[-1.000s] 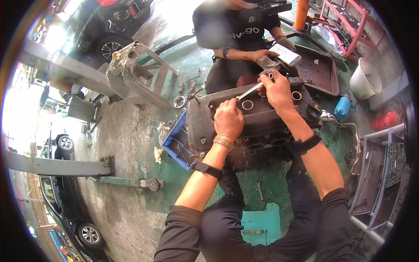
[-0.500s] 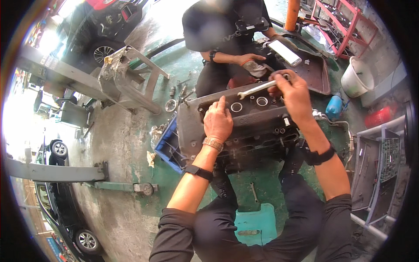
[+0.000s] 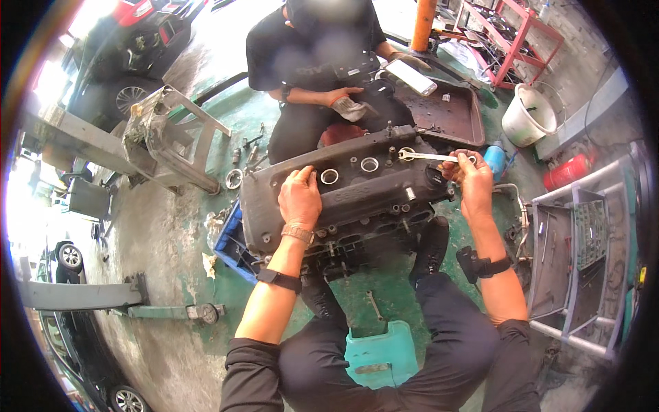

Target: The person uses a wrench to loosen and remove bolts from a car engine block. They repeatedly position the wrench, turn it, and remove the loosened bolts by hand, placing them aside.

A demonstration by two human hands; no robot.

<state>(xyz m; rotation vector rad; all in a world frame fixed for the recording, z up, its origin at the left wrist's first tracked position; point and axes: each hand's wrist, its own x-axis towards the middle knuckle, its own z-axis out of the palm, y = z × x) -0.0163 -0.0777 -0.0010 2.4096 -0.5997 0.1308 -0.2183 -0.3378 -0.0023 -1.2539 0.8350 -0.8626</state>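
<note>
The dark engine valve cover [image 3: 353, 194] lies across in front of me, with round plug holes along its top, on top of a cylinder head [image 3: 343, 240]. Toward the left end, my left hand [image 3: 300, 200] rests on the cover, empty, its fingers laid forward beside a plug hole. My right hand [image 3: 473, 184], off the right end, pinches one end of a silver combination wrench [image 3: 434, 156]. The wrench's other end is at the bolts and a plug hole on the cover's right; whether it sits on a bolt I cannot tell.
Across the engine sits a person in black with a gloved hand [image 3: 351, 108]. Behind lies a brown tray [image 3: 453, 127]; a white bucket [image 3: 527, 117] and blue bottle [image 3: 495, 159] stand right. Another wrench [image 3: 375, 305] and a turquoise stool [image 3: 391, 343] are below. A blue crate [image 3: 232, 240] is left.
My right hand has lowered the wrench from above the cover to its right end. The left hand stays on the cover, its index finger no longer pointing out. The view has shifted right.
</note>
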